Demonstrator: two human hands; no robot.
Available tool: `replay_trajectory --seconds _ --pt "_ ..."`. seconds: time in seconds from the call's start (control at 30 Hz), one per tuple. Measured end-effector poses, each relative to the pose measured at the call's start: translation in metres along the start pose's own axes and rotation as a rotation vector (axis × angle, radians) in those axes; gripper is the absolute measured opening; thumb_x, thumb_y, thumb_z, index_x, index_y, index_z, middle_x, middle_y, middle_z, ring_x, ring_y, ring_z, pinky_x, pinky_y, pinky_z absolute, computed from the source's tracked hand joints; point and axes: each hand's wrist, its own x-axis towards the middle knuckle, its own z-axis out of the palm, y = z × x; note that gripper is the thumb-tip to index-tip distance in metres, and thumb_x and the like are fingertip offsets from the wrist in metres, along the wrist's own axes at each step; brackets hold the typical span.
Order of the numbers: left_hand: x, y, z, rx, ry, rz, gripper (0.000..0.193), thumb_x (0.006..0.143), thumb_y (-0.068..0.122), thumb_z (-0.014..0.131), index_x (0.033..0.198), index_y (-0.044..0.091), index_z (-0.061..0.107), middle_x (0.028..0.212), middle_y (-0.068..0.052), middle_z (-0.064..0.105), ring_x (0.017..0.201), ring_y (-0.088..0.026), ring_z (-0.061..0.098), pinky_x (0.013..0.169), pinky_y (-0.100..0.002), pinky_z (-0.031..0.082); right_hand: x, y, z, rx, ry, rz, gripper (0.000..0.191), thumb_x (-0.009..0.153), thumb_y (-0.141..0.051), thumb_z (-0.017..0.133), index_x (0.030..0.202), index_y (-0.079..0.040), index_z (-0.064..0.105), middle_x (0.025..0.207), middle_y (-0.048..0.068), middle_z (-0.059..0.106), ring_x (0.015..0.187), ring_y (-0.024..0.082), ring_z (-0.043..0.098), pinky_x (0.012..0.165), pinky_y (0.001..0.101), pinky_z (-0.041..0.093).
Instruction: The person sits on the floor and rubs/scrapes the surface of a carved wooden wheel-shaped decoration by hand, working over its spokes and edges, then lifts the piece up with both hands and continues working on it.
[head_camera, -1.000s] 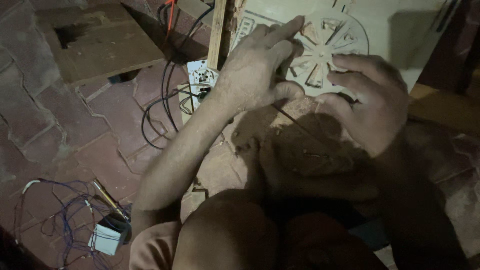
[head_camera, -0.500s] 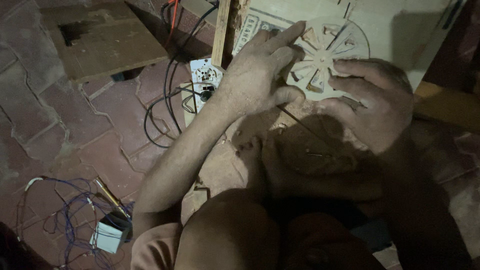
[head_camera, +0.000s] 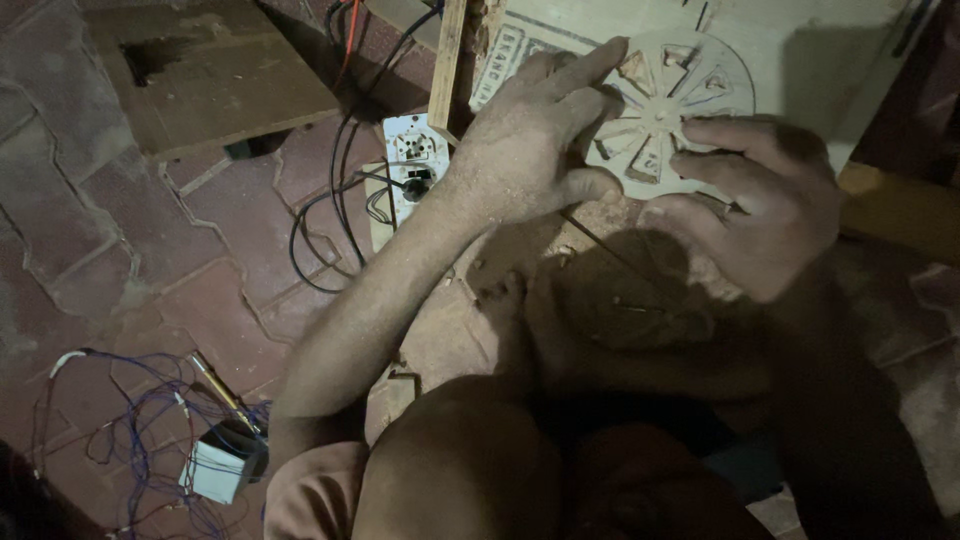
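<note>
A round, pale wooden disc (head_camera: 668, 112) with wedge-shaped cut-outs lies on a light plywood sheet (head_camera: 820, 60) at the top of the head view. My left hand (head_camera: 530, 150) grips the disc's left edge, fingers over its top and thumb under its rim. At the disc's lower right my right hand (head_camera: 770, 205) holds the rim, index finger stretched toward the centre. Both hands are dusted with sawdust. My bent knees (head_camera: 480, 470) fill the bottom of the view.
A white socket block (head_camera: 412, 150) with black cables (head_camera: 320, 230) sits left of my left wrist. A wooden strip (head_camera: 447, 60) stands beside it, a plywood board (head_camera: 215, 75) lies top left. Blue wires (head_camera: 130, 440) and a small white box (head_camera: 215, 470) lie bottom left on red pavers.
Both hands and the disc have shifted slightly up and right in the view. My right index finger now reaches further over the disc toward its centre.
</note>
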Motion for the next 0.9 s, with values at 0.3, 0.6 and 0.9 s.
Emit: replay_trajectory --seconds 0.3,0.6,0.9 --pt "0.002 -0.003 -0.002 -0.003 -0.023 -0.001 0.08 0.067 0.058 0.094 0.127 0.01 0.071 0.16 -0.01 0.045 0.126 -0.032 0.057 0.105 -0.044 0.055 0.01 -0.013 -0.002 -0.051 0.102 -0.063 0.04 0.073 -0.017 0.094 0.104 0.001 0.076 0.123 0.014 0.071 0.115 0.028 0.07 0.097 0.0384 0.059" --pt "0.004 -0.005 -0.002 -0.017 -0.042 -0.016 0.082 0.066 0.061 0.091 0.126 0.01 0.071 0.16 -0.01 0.045 0.121 -0.031 0.057 0.103 -0.044 0.056 0.008 -0.013 0.001 -0.078 0.118 -0.032 0.039 0.073 -0.02 0.095 0.103 0.0 0.078 0.122 0.012 0.071 0.115 0.026 0.069 0.097 0.039 0.058" --pt "0.004 -0.005 -0.003 -0.012 -0.023 0.02 0.079 0.07 0.063 0.087 0.125 0.01 0.071 0.161 -0.01 0.044 0.127 -0.032 0.056 0.105 -0.045 0.057 0.004 -0.016 0.001 -0.06 0.13 0.016 0.038 0.074 -0.016 0.094 0.103 0.001 0.078 0.123 0.013 0.072 0.116 0.027 0.068 0.097 0.0389 0.058"
